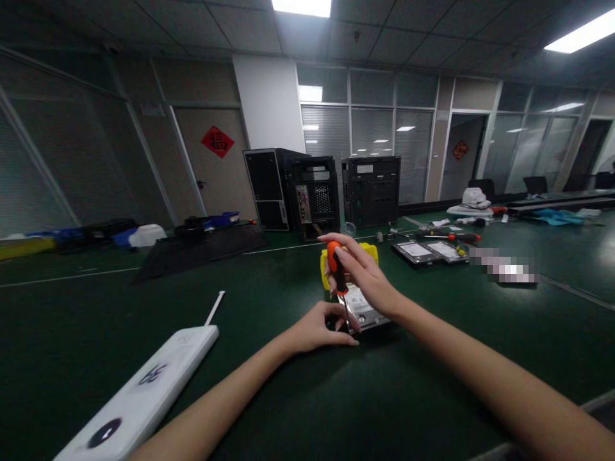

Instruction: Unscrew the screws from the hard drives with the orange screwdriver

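My right hand (358, 269) is wrapped around an orange and black screwdriver (335, 256), held nearly upright with its shaft pointing down. The shaft reaches the near left corner of a silver hard drive (365, 307) lying on the green table. At that corner is my left hand (319, 330), thumb and fingers curved around the drive's edge and close about the lower shaft. The screwdriver's tip is too small to make out. Right behind the drive stands a yellow object (369, 251), partly covered by my right hand.
Two more hard drives (416, 252) lie to the right, near another screwdriver (464, 237). Black computer cases (369, 192) stand at the back. A long white device (148, 384) rests at the near left. A black panel (202, 253) lies farther back.
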A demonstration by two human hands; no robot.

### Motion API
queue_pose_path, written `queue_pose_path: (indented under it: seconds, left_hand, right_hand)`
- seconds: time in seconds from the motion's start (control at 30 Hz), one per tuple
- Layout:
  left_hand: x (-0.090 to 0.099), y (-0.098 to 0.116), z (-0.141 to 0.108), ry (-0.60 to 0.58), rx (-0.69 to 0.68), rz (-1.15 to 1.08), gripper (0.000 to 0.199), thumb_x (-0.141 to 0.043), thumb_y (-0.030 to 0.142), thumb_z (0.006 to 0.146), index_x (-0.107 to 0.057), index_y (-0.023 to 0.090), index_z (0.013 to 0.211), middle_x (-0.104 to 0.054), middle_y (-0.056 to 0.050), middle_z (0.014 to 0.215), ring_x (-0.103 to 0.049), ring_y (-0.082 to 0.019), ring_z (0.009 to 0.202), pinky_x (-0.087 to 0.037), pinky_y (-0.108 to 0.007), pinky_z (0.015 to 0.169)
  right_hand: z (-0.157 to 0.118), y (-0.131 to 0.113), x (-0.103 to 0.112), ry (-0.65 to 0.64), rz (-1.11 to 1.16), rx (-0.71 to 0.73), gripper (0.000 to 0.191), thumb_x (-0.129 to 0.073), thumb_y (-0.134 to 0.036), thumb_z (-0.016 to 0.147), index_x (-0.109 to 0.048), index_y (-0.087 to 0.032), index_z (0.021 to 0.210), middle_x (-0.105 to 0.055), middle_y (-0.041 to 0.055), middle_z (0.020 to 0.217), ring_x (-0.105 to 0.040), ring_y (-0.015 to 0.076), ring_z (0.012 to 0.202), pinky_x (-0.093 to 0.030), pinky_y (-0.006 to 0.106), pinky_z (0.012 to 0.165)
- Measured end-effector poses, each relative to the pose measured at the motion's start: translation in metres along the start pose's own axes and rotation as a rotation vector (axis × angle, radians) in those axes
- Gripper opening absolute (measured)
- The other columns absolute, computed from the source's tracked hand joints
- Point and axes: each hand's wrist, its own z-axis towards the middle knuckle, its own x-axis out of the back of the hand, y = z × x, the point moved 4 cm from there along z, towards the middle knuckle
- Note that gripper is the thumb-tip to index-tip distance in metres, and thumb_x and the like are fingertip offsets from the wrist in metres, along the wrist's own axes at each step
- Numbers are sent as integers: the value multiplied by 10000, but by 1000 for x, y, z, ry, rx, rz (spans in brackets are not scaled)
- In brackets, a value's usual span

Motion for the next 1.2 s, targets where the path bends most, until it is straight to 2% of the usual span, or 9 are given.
queue_pose_path:
  seconds: [0.27,0.43,0.53,0.63,0.73,0.8,0.93,1.1,1.2]
  left_hand:
    - [0,1,0,5,-6,-13,290,-729,350,666,-687,146,867,-535,25,685,-442,-117,653,-360,-227,647]
    - [0,-1,0,7,-4,14,289,-725,355,672,-684,151,872,-538,23,695,-439,-118,656,-354,-224,639]
    - [0,0,1,2,-13,18,284,-720,352,677,-683,153,877,-544,19,713,-440,-121,666,-350,-220,627]
    - [0,2,0,-11,-18,4,292,-721,353,676,-684,148,880,-524,23,695,-440,-119,663,-356,-222,631]
    - [1,2,0,-4,-14,4,302,-726,356,672,-683,147,886,-496,33,664,-437,-115,647,-362,-225,640]
    - [1,1,0,-2,-12,15,302,-723,355,677,-681,148,893,-510,27,681,-439,-117,652,-362,-225,638]
    - [0,0,0,-2,-22,24,290,-714,351,691,-682,152,900,-548,13,731,-439,-118,666,-354,-221,626]
    - [-1,-1,0,1,-14,14,290,-718,357,684,-682,147,880,-545,20,702,-437,-115,652,-351,-220,624]
    - [-1,0,1,1,-26,5,280,-717,348,686,-680,145,875,-549,20,704,-435,-114,653,-352,-219,626]
  right_hand:
    - [2,2,6,33,-13,35,253,-492,-297,859,-453,-237,1102,-509,-5,851,-564,88,668,-523,245,629]
    - [2,2,6,40,24,50,282,-582,-253,802,-397,-240,1014,-514,-28,847,-576,70,606,-525,235,587]
    - [1,2,5,52,29,48,259,-570,-260,812,-353,-244,952,-517,-46,804,-543,50,517,-484,197,496]
    - [0,4,5,78,8,14,234,-551,-293,828,-357,-251,952,-482,-66,711,-452,33,413,-379,164,391]
    - [-2,6,5,108,15,-23,278,-564,-316,820,-385,-271,1026,-398,-73,666,-371,27,398,-310,161,369]
    - [-2,6,2,93,59,-38,250,-502,-359,853,-401,-273,1065,-370,-65,668,-354,32,420,-302,167,386]
    - [-1,5,-3,44,129,-48,237,-352,-395,911,-441,-247,1073,-408,-39,726,-382,39,474,-334,180,438]
    - [3,3,0,35,125,-17,189,-444,-349,877,-450,-218,1014,-481,-13,837,-482,48,538,-420,185,484]
    - [3,4,4,62,131,-15,205,-523,-322,835,-403,-223,969,-507,-5,908,-540,57,570,-463,195,496]
